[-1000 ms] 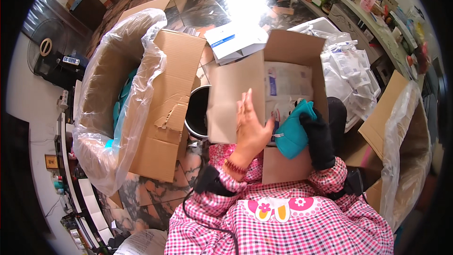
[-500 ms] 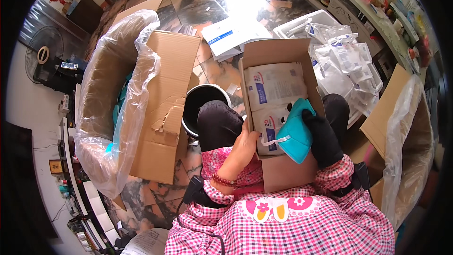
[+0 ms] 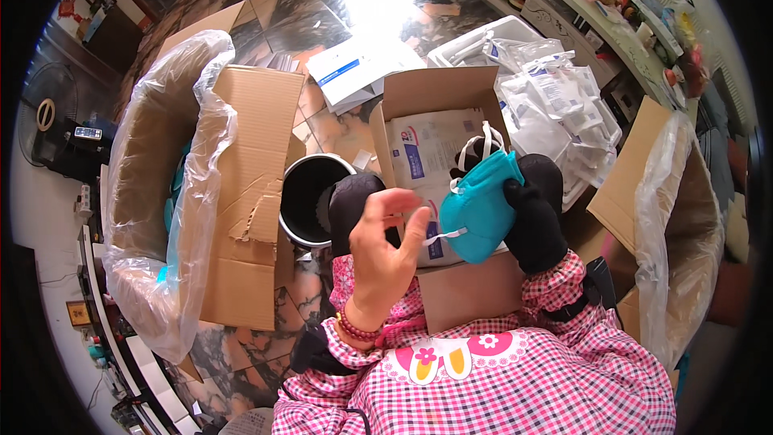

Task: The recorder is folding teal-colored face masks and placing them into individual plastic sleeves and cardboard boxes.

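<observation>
My right hand (image 3: 535, 225), in a black glove, grips a teal cup-shaped face mask (image 3: 477, 213) by its right edge. White elastic straps (image 3: 488, 143) stick up from the mask's top, and another strap end hangs at its lower left. My bare left hand (image 3: 385, 262), with a beaded bracelet, is raised just left of the mask. Its thumb and fingers are curved apart, apparently with nothing between them. Below the mask, an open cardboard box (image 3: 441, 82) rests at my lap, holding flat white packets (image 3: 431, 149) in two stacks. The mask hides part of the nearer stack.
To the left stands a large carton (image 3: 250, 193) lined with clear plastic, teal items inside. A black bin (image 3: 310, 229) with a pale rim is beside my knee. Ahead lie white flattened boxes (image 3: 354, 72). A white tub (image 3: 459, 48) heaped with packets and another lined carton (image 3: 676, 234) are to the right.
My left hand has let go of the box's left side and risen beside the mask. The mask has turned more upright, its straps now showing on top. The whole view has shifted slightly.
</observation>
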The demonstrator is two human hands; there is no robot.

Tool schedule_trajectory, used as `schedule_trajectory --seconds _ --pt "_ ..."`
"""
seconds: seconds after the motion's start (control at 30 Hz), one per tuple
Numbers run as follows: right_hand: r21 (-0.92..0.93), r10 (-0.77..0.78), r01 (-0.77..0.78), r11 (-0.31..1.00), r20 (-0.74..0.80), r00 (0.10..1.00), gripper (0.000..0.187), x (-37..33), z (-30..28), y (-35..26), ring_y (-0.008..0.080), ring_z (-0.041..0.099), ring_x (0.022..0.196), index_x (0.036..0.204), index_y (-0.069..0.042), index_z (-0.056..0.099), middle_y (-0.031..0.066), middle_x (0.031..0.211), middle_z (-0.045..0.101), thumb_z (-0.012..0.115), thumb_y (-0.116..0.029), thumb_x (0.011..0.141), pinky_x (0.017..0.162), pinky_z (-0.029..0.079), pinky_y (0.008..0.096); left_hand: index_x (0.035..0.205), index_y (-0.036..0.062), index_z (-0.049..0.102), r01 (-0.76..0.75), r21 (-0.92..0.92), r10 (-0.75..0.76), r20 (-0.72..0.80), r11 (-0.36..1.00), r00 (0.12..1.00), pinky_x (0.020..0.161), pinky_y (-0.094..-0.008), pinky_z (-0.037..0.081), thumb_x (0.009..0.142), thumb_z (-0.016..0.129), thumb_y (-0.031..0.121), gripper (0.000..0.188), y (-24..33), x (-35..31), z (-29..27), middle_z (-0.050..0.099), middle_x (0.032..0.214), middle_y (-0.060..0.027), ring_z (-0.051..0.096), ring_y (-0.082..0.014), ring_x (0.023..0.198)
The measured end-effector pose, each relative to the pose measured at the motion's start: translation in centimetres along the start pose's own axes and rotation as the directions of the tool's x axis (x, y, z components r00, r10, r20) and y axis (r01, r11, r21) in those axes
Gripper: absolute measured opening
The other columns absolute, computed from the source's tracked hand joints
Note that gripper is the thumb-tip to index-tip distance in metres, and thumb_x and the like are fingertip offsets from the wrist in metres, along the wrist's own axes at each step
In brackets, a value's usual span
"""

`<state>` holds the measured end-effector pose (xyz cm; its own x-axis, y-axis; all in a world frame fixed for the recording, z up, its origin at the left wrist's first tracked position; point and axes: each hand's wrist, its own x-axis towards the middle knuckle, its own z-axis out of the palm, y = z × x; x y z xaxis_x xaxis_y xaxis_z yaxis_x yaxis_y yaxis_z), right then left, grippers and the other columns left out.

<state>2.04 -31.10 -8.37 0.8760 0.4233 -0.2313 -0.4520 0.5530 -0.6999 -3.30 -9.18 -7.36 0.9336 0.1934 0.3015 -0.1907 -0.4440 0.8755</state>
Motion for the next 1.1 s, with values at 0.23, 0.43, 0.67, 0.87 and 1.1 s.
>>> schedule_trajectory --seconds 0.23,0.43,0.67,0.87,1.1 --pt "-0.362 -0.092 0.106 0.926 0.056 0.994 0.054 0.8 -0.2 -1.6 0.0252 0.054 0.131 0.145 -0.001 0.046 0.0138 0.14 0.056 0.062 -0.013 0.095 0.111 0.043 0.0381 0.117 -0.0009 0.059 0.612 -0.547 -0.306 0.55 0.572 0.777 0.074 -0.0228 0.054 0.089 0.077 0.01 0.036 1.6 1.6 2.0 0.069 0.098 -0.0062 0.065 -0.0073 0.086" --pt "-0.64 -0.191 0.108 0.761 -0.061 0.98 0.049 0.3 -4.7 -4.3 0.0209 0.065 0.108 0.136 0.003 0.053 0.0137 0.117 0.067 0.064 0.003 0.089 0.092 0.055 0.0308 0.119 0.0024 0.053 0.331 -0.378 -0.27 0.206 0.865 0.941 0.079 -0.0215 0.052 0.084 0.075 -0.005 0.043 0.3 2.6 0.2 0.063 0.102 -0.0033 0.062 -0.0079 0.09" --pt "-0.899 -0.467 0.437 -0.028 0.398 0.789 0.047 -1.0 4.5 -6.3 0.0216 0.07 0.087 0.131 -0.012 0.062 0.007 0.11 0.072 0.074 -0.019 0.085 0.083 0.053 0.032 0.12 0.0014 0.059 0.226 -0.23 -0.13 0.369 0.946 0.92 0.081 -0.0224 0.051 0.083 0.074 -0.005 0.041 0.3 2.7 1.0 0.069 0.097 -0.0027 0.063 -0.0076 0.089" --pt "-0.929 -0.165 0.37 0.007 0.364 0.917 0.046 0.6 2.7 -3.3 0.0298 0.07 0.081 0.115 -0.007 0.069 0.013 0.099 0.07 0.085 -0.018 0.073 0.071 0.054 0.0369 0.105 0.002 0.065 0.072 -0.204 0.009 0.374 0.976 0.927 0.071 -0.0257 0.051 0.086 0.076 0.003 0.022 0.7 2.8 2.4 0.067 0.09 -0.0053 0.062 -0.0128 0.077" --pt "-0.896 -0.106 0.437 0.077 0.428 0.897 0.026 2.2 -0.6 -3.3 0.03 0.069 0.078 0.097 -0.007 0.073 0.0136 0.084 0.068 0.079 -0.024 0.079 0.071 0.055 0.0377 0.094 0.0011 0.058 -0.25 0.102 0.162 0.525 0.963 0.836 0.063 -0.0396 0.049 0.096 0.067 0.023 0.024 -0.3 2.9 1.0 0.055 0.087 -0.0117 0.06 -0.0313 0.069"
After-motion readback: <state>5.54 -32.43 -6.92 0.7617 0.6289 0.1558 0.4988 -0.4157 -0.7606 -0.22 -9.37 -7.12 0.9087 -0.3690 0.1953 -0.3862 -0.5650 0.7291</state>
